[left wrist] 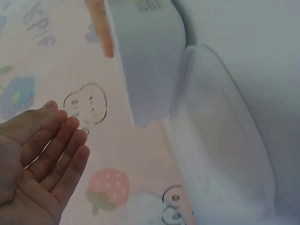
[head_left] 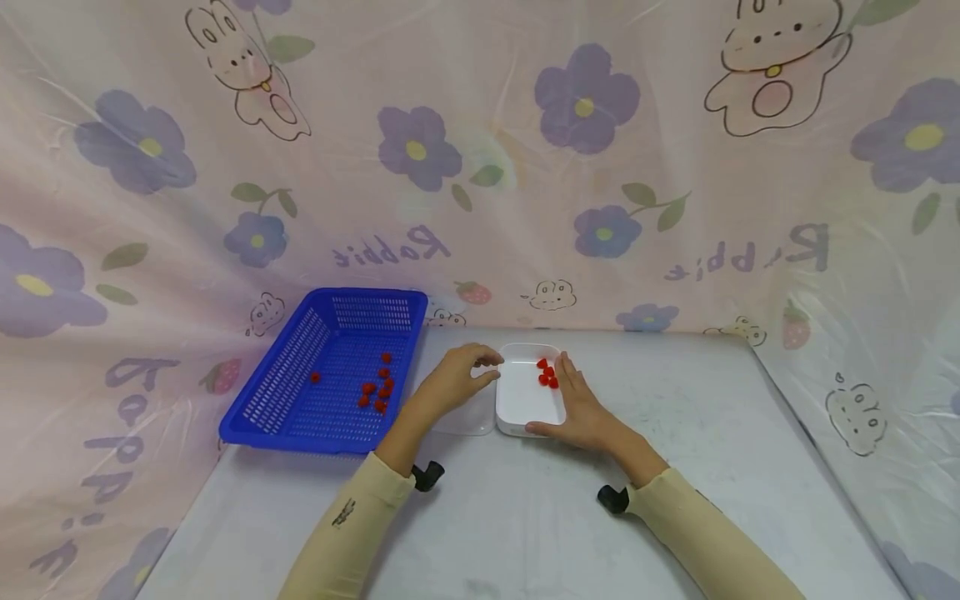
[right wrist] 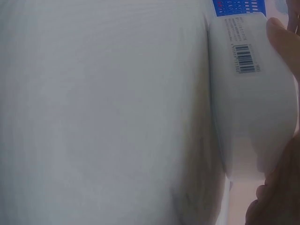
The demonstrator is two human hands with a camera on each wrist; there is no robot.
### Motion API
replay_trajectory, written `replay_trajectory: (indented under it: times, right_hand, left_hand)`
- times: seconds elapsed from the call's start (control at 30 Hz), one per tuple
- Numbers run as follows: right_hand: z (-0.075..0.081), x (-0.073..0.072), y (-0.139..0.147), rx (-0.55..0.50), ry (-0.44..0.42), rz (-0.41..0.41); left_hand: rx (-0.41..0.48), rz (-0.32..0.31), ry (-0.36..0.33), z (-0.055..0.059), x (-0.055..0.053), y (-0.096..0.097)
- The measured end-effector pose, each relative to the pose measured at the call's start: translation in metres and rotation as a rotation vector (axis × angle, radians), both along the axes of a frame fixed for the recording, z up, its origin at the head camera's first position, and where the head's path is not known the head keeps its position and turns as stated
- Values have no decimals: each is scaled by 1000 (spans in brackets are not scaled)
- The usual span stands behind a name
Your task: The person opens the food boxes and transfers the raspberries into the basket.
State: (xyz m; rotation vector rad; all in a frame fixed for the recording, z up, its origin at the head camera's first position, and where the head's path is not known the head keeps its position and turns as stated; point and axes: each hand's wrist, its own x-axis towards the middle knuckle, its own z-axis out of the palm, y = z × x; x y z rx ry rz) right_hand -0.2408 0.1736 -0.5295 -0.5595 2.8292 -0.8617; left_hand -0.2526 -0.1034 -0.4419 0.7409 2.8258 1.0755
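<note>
A white rectangular plastic box [head_left: 520, 394] stands on the table with several small red pieces [head_left: 548, 372] at its right inner side. My right hand [head_left: 587, 410] rests against the box's right side, fingers straight along the wall and thumb at the near edge. In the right wrist view, the thumb [right wrist: 281, 40] lies at the upper corner of the box's barcoded side. Beside the left rim is my left hand [head_left: 459, 377], fingers gently bent; the left wrist view shows nothing in its palm. A translucent lid [head_left: 474, 415] lies below that hand, left of the box.
To the left, a blue perforated basket [head_left: 258, 425] holds several more red pieces [head_left: 384, 392], mostly along its right side. A patterned curtain [head_left: 495, 208] hangs behind the white table [head_left: 525, 517]. Black wrist cameras sit by both sleeves.
</note>
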Motion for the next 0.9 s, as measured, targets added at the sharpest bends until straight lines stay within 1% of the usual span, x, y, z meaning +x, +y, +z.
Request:
replay_trajectory:
  times: [0.17,0.4,0.63,0.9]
  right_hand:
    - [-1,0,-1,-13,-13,-4]
    - [-4,1,1,-17,-11,-2]
    - [-5,1,1,-14,-9,-4]
    - [-1,1,1,-12,-3,-5]
  left_hand:
    - [-50,-62,-44,-5,-8,17]
    - [-114,-143,-38,-16,-27,32]
    - [-197,-156,-38,-24,-43,45]
    - [-243,-185,-23,-33,-57,59]
